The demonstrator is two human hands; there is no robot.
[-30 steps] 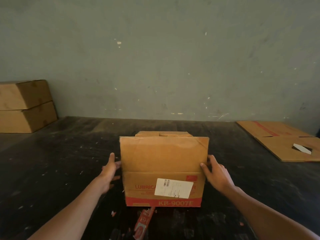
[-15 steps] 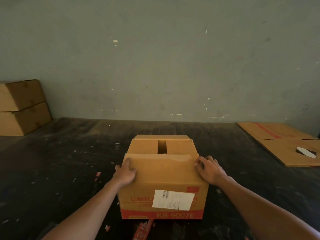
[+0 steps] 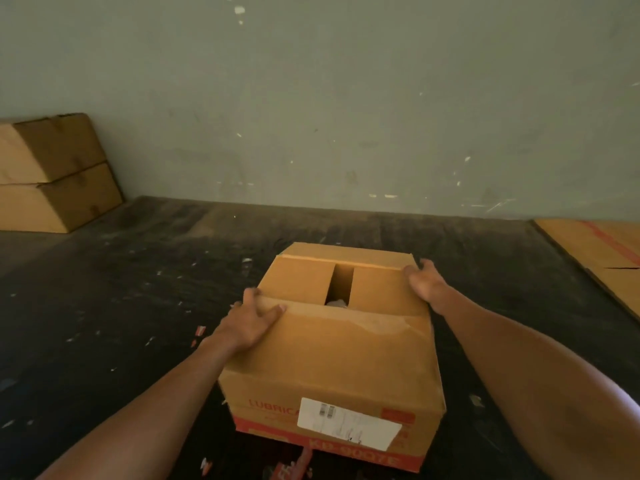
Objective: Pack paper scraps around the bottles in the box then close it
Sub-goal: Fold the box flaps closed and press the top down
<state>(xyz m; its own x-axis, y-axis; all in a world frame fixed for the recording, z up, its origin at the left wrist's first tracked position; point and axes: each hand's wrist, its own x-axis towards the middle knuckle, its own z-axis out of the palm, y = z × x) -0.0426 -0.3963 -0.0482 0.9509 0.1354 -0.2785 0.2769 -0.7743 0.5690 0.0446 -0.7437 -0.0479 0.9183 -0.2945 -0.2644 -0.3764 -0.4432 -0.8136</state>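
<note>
The brown cardboard box (image 3: 332, 372), with red print and a white label on its front, stands on the dark floor between my arms. Its near flap (image 3: 349, 337) lies folded down over the top. My left hand (image 3: 249, 320) presses flat on that flap's left corner, fingers spread. My right hand (image 3: 424, 284) reaches to the far right corner, fingers curled over the end of the far flap (image 3: 349, 254). Between the two side flaps a dark gap shows a bit of pale paper (image 3: 336, 302). The bottles are hidden inside.
Two closed cardboard boxes (image 3: 52, 174) are stacked against the wall at far left. Flattened cardboard (image 3: 602, 258) lies on the floor at right. Small paper bits (image 3: 199, 332) dot the dark floor, and red scraps (image 3: 294, 469) lie just in front of the box.
The near flap, upright a second ago, has been folded down over the top. My left hand now rests on it, and my right hand has moved from it to the far right corner.
</note>
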